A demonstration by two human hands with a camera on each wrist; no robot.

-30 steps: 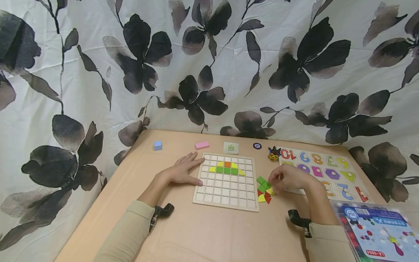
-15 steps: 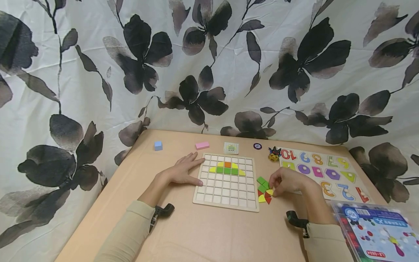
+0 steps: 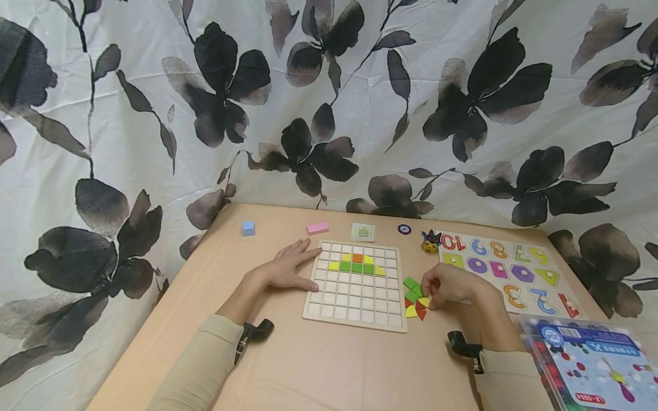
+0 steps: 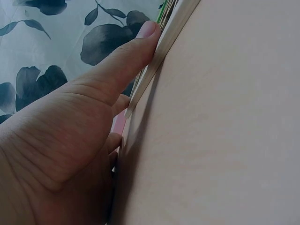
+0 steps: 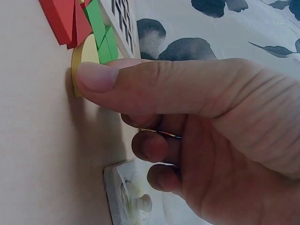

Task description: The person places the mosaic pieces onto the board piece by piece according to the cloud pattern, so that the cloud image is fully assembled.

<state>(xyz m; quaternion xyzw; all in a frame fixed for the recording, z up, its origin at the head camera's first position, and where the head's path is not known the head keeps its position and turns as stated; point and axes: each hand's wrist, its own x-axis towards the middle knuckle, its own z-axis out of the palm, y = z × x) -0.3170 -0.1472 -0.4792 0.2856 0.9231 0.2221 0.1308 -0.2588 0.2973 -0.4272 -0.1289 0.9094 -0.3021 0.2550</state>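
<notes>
A wooden grid board (image 3: 354, 311) lies mid-table with a row of yellow, green and orange tiles (image 3: 356, 265) near its top. My left hand (image 3: 300, 267) rests flat on the table, its thumb (image 4: 126, 56) pressed against the board's left edge (image 4: 161, 47). Just right of the board is a small pile of green (image 3: 411, 288), red (image 3: 419, 311) and yellow (image 3: 410, 311) pieces. My right hand (image 3: 429, 297) is curled over the pile. Its thumb (image 5: 98, 77) and fingers pinch a yellow rounded piece (image 5: 79, 56) that lies on the table beside the red (image 5: 63, 18) and green (image 5: 101, 28) ones.
A number puzzle board (image 3: 506, 268) lies at the right, its corner (image 5: 119, 192) under my right hand. A plastic toy box (image 3: 591, 359) sits at the near right. Along the back are a blue cube (image 3: 248, 228), pink block (image 3: 317, 228), pattern card (image 3: 362, 232), dark disc (image 3: 404, 229) and small toy (image 3: 429, 241).
My right hand has dropped slightly toward the pile and closed on the yellow piece. The left hand and the board have not moved.
</notes>
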